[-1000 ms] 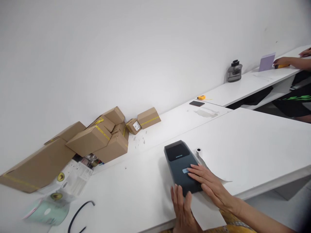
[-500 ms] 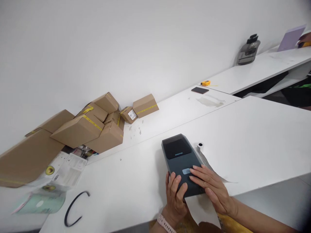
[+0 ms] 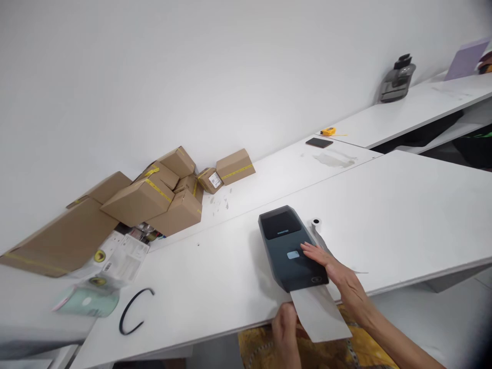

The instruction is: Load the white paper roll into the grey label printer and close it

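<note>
A dark blue-grey label printer (image 3: 282, 259) with a black window at its far end lies on the white table. From its near end a white paper strip (image 3: 321, 313) hangs over the table edge. My left hand (image 3: 286, 325) is curled at the strip's left edge, its fingers partly hidden behind the paper. My right hand (image 3: 342, 279) rests on the printer's right side, fingers stretched out beside the light-blue button (image 3: 292, 254). Just beyond the right hand stands a small white paper roll (image 3: 315, 223), with a loose strip trailing along the printer.
Cardboard boxes (image 3: 134, 202) are piled at the left against the wall. Nearer lie plastic-wrapped packs (image 3: 128, 259), a green pouch (image 3: 90, 302) and a black curved band (image 3: 128, 312). A phone (image 3: 319, 142), tape measure (image 3: 328, 131) and grey bottle (image 3: 397, 79) are farther back.
My left hand has left the printer's left side and moved down to the hanging paper strip. The right hand stays on the printer. The view has shifted slightly.
</note>
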Tool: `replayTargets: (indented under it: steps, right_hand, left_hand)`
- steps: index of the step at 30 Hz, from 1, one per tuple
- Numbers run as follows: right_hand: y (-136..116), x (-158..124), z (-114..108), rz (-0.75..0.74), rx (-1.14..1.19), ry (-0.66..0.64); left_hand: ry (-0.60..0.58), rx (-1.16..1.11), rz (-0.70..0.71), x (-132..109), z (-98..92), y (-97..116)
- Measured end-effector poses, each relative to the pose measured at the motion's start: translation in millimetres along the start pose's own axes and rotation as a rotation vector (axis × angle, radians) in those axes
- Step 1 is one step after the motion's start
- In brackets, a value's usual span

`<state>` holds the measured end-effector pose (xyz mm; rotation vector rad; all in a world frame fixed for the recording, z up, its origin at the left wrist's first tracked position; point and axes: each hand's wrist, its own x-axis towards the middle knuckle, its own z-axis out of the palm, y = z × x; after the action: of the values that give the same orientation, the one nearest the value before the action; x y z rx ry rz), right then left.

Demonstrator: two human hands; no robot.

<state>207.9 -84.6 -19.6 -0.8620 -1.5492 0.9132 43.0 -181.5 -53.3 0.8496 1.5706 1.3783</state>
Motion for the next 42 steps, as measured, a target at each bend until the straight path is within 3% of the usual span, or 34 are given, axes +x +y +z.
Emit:
replayTargets:
  steps: [4,8,12,16,19,23,28,33,39,42]
  right_hand:
    - [0,2,1,0.010,-0.006,-0.026]
    - [0,1,-1,-0.015,-0.040,-0.054]
    - [2,0,-1,-0.048,-0.156,-0.047]
    - [3,6,3,-0.226,-0.369,-0.052]
    - [-1,13,7,-0.352,-0.563,-0.045]
    - [-7,18,11,-0.418,-0.733,-0.017]
    - [-9,24,14,-0.402,-0.882,0.010]
    - [-2,14,11,-0.361,-0.803,-0.022]
    - [21,-12,7,0.060,-0.391,0.033]
    - [27,-14,8,0.102,-0.276,-0.006]
  left_hand:
    - [-0.265,-0.279,-0.227,3,25.1,23]
    - [-0.286,-0.330,-0.236,4,28.5,36]
    - [-0.274,-0.270,-0.220,8,27.0,20]
    - [-0.294,-0.109,-0.135,14,21.7,-3]
    - [-0.167,0.051,-0.067,16,8.3,-8]
    - [0.022,0.130,0.095,23,-14.0,7]
    - [0.221,0.210,0.304,42,-21.4,32]
    - [0.082,0.258,0.324,51,-6.4,32]
    - [0.006,0.215,0.255,50,7.0,28]
    - [0.005,0.143,0.258,50,8.1,28]
